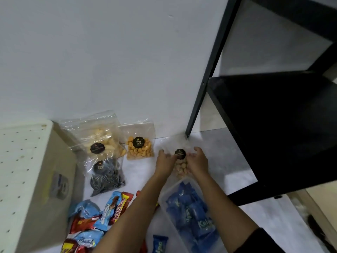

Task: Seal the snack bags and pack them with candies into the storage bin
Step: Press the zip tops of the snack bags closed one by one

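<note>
A clear snack bag (179, 164) of pale puffs with a round black label stands on the floor by the wall. My left hand (166, 161) and my right hand (198, 160) grip it from either side. A clear storage bin (164, 196) in front of it holds several blue candies (189, 207). To the left lean three more clear bags: orange puffs (139, 147), pale sticks (102, 141) and black spiral snacks (105, 177). Loose wrapped candies (98, 218) in red and blue lie at the bottom left.
A cream perforated box (27, 179) stands at the left. A black shelf unit (273, 115) fills the right, its leg touching the floor right behind the held bag. One blue candy (159, 244) lies beside the bin. A white wall runs behind.
</note>
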The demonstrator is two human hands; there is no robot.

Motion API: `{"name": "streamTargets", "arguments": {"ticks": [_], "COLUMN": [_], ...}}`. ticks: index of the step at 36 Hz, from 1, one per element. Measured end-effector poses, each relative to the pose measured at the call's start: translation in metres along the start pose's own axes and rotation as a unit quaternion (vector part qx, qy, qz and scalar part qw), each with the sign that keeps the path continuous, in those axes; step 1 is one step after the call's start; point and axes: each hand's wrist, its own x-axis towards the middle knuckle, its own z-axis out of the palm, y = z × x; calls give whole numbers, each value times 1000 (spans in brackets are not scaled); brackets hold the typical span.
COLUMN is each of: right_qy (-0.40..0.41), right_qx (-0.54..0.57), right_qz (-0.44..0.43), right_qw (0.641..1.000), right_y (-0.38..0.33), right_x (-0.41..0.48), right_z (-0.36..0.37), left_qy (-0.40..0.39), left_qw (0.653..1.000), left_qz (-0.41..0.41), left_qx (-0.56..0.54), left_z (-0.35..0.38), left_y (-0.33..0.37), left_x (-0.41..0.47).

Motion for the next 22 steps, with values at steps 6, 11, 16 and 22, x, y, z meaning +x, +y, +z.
{"name": "streamTargets", "arguments": {"ticks": [6,11,16,22], "right_qy": [42,65,78,51], "right_qx": [36,57,91,139], "right_qz": [-14,-30,-79,-177], "right_qw": [998,996,990,973], "right_y": [1,-6,-19,-42], "right_x": [-10,-21,-44,-81], "right_z": [4,4,-11,-31], "left_qy": [2,2,12,41], "left_qw": [1000,995,984,965], "left_qz": [29,94,165,239], "left_qx": [-11,-35,-62,-95], "left_z": [1,-6,-15,-41], "left_y": [-1,6,20,52], "left_x": [-1,-12,-31,-77]}}
